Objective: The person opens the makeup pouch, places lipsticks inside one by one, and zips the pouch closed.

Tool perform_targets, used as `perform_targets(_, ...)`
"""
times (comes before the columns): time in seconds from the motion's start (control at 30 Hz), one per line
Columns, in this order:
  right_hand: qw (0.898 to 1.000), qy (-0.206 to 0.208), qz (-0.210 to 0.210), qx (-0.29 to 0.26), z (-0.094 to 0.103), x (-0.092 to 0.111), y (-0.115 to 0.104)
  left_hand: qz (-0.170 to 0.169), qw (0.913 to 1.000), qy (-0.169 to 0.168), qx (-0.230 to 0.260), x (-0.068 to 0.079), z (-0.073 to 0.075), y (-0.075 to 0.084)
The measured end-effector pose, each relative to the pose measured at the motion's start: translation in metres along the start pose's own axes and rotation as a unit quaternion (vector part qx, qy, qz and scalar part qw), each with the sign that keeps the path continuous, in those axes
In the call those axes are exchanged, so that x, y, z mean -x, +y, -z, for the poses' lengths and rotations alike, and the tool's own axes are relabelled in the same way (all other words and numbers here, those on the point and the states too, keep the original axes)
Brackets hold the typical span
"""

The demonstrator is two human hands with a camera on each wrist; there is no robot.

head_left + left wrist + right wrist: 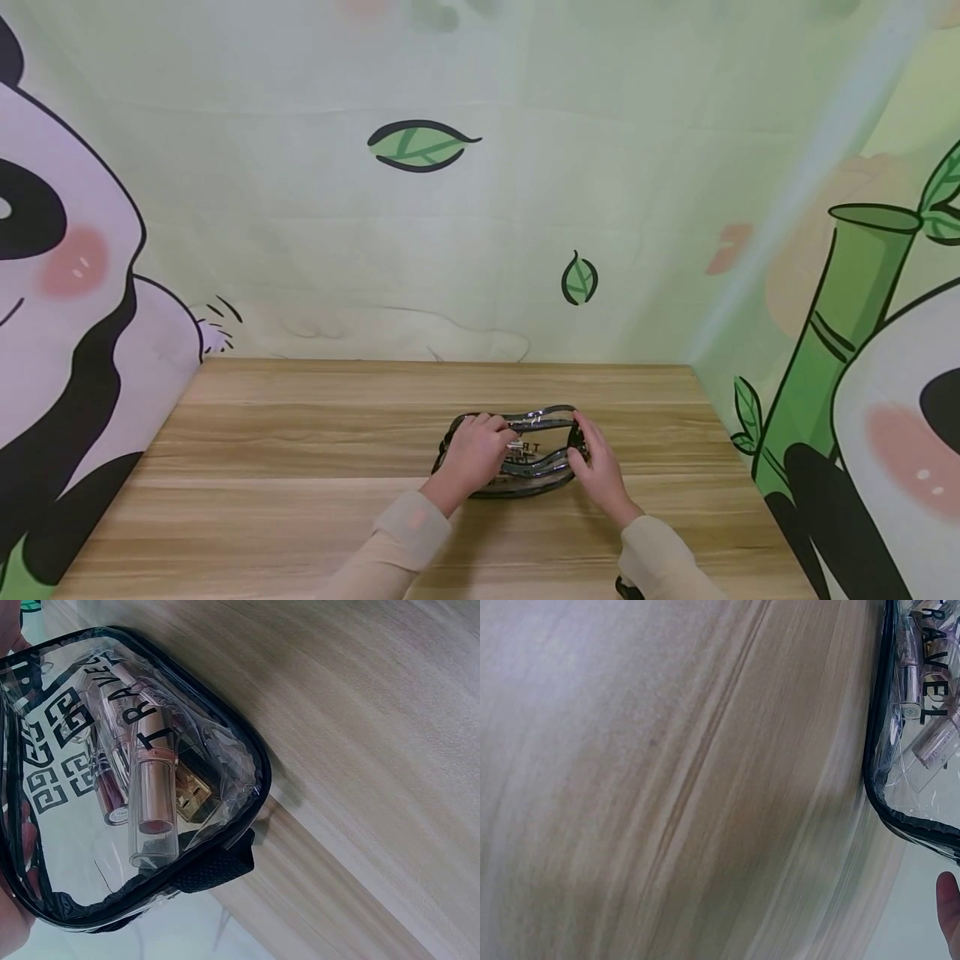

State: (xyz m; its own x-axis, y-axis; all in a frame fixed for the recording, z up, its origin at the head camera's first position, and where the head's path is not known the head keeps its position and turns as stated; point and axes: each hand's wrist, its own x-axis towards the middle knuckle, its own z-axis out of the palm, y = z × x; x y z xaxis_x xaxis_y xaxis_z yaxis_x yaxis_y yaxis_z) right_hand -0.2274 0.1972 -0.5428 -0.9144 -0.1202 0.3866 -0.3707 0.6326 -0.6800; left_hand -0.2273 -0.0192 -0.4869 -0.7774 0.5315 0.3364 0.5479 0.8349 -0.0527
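A see-through travel pouch with black edging lies on the table below both hands. Its clear side carries black "TRAVEL" lettering and square logos. Through the plastic show several lipsticks and a gold-and-black case. My left hand grips the pouch's left part from above, fingers curled over its upper edge; the pouch hides some fingertips. At the opposite end my right hand holds the pouch, fingers at the far corner and thumb on the near side. One fingertip shows below the pouch's corner in the right wrist view.
The wood-grain table stretches around the pouch and ends at a wall cloth printed with pandas, leaves and bamboo. Beside the right sleeve, a small black object shows at the bottom edge of the head view.
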Motion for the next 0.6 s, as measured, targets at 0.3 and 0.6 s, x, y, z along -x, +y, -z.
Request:
perform_targets(0.3, 1.000, 0.001, 0.001, 0.003, 0.000, 0.000, 0.000, -0.021, 0.9983, 0.052, 0.016, 0.003, -0.001, -0.003)
perform_targets(0.6, 1.000, -0.003, 0.000, -0.001, 0.001, 0.000, 0.001, -0.028, 0.9834, 0.159, 0.083, 0.013, -0.009, -0.018)
